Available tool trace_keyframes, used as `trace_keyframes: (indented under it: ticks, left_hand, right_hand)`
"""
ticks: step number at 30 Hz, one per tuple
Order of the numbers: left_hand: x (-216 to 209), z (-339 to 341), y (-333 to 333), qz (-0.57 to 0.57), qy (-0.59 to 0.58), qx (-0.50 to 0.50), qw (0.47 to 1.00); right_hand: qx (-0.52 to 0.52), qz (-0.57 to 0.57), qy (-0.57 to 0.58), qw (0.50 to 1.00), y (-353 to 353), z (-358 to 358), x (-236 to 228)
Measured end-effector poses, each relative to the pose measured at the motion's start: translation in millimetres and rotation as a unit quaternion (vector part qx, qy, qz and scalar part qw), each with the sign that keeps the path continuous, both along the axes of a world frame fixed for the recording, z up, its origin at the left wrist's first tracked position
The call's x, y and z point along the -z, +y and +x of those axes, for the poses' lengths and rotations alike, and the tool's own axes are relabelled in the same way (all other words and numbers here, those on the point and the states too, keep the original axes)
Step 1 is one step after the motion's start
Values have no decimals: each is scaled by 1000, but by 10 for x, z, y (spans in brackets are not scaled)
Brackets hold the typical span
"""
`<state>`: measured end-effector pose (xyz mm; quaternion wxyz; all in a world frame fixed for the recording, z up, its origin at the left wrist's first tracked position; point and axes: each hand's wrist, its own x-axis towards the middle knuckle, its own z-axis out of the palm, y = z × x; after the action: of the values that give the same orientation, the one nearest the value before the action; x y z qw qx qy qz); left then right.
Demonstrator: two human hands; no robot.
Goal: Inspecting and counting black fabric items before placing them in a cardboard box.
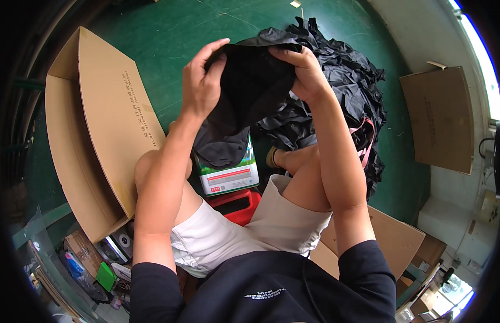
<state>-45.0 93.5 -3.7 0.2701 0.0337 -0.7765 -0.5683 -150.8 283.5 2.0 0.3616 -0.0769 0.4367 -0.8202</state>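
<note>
A piece of black cloth (255, 81), shaped like a bag or sleeve with an open rim, hangs between my hands. My left hand (203, 86) grips its left edge, the thumb and fingers on either side of the fabric. On the opposite edge my right hand (308, 74) pinches the rim, its thumb lying over the dark inside. Below, more black cloth (222, 149) drapes over a white and green box-shaped container (230, 180) between my legs. Whether that cloth joins the held piece I cannot tell.
A large heap of black cloth (355, 81) covers the green floor beyond my right arm, with a pink strap (366, 141) on it. An open cardboard box (107, 107) stands left. Another carton (441, 121) leans at the right wall. A red plastic object (243, 209) lies between my thighs.
</note>
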Motion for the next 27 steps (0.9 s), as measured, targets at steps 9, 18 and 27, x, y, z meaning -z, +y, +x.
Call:
trace_keyframes:
  ticks: [9,18,27]
  left_hand:
    - [-114,75,-326,554,-63,219,801]
    - [-68,102,-473,597,-24,227,769]
    - [-43,15,-565,581,-17,26,814]
  right_hand:
    - [-52,107,269,956,157,-188,87]
    - [-68,344,195,916,36,-97,133]
    - [33,27,2,999,122,-255,154]
